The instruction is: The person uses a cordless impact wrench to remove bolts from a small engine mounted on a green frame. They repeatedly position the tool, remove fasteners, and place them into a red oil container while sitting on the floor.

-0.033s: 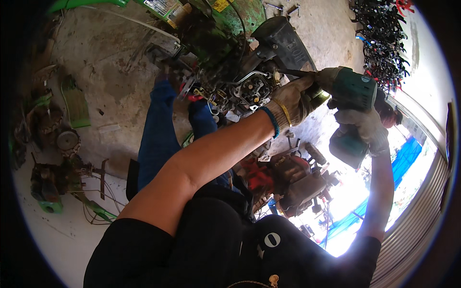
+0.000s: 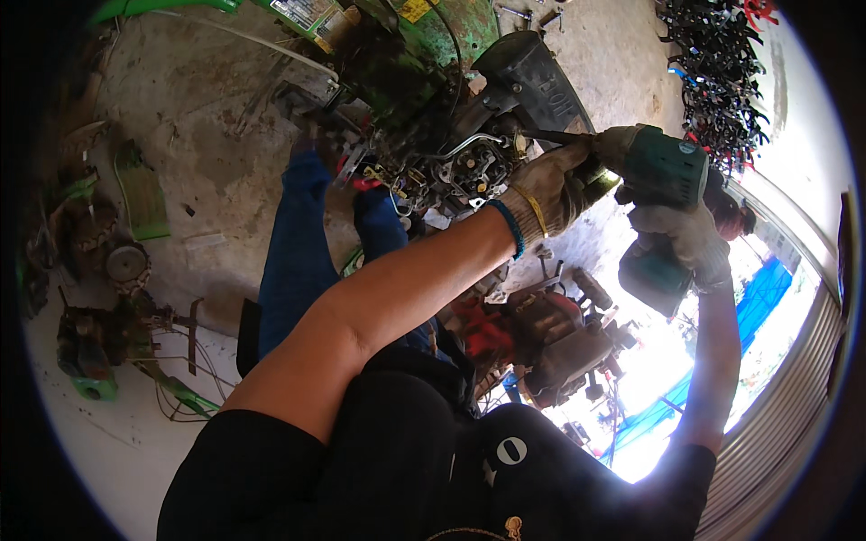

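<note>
My right hand (image 2: 681,239), in a pale work glove, grips the handle of a teal cordless impact wrench (image 2: 667,167). Its battery base hangs below my wrist, and a dark extension bar (image 2: 555,137) reaches left from its nose toward a greasy engine (image 2: 474,171). My left hand (image 2: 552,191), in a dirty knit glove with a yellow cuff band, is closed just beneath the wrench's nose. A worn green part shows by its fingers; what they hold is partly hidden. A black cover (image 2: 537,81) sits on the machine beyond the bar.
A green machine body (image 2: 433,36) stands at the far side. Red, rusty engine parts (image 2: 541,334) lie below my left forearm. More machine parts (image 2: 95,352) and a green panel (image 2: 142,194) are at left. Many dark blades (image 2: 717,81) hang at the upper right.
</note>
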A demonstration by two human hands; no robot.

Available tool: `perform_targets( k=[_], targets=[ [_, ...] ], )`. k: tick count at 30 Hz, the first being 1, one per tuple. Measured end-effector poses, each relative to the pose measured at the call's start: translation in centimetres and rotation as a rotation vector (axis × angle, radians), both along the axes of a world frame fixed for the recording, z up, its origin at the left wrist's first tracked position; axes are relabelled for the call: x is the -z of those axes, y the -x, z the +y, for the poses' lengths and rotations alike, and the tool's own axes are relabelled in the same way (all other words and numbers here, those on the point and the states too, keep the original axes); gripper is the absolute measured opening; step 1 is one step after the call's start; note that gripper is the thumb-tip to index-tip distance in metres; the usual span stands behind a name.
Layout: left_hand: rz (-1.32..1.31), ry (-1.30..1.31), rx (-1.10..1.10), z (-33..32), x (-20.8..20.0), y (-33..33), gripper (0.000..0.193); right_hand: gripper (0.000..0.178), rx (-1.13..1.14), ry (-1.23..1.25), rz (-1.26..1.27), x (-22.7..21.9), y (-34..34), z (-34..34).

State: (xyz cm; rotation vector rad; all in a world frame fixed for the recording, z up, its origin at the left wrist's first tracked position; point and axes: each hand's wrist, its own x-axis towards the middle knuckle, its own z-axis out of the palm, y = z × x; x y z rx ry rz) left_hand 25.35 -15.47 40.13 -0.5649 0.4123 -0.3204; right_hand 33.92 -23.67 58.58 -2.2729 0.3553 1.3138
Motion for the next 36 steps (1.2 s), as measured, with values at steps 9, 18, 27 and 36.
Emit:
perform_targets(
  k=[9,18,27,36],
  targets=[
    [-0.319,-1.351,0.306,7.1,3.9,1.8,0.008,0.025,-0.173,0.078,0.086,0.2,-3.2,0.2],
    [-1.156,-1.943,0.769,9.7,4.4,-5.4,0.049,0.032,0.232,-0.167,0.306,0.5,-2.3,-0.1],
    [-1.422,-1.977,0.766,10.4,3.8,-8.1,0.039,0.027,0.094,-0.015,0.184,0.4,-2.2,0.1],
    [-1.555,-1.909,0.829,9.9,2.4,-9.4,0.029,0.019,-0.195,-0.041,0.144,0.7,-2.9,0.6]
  ],
)
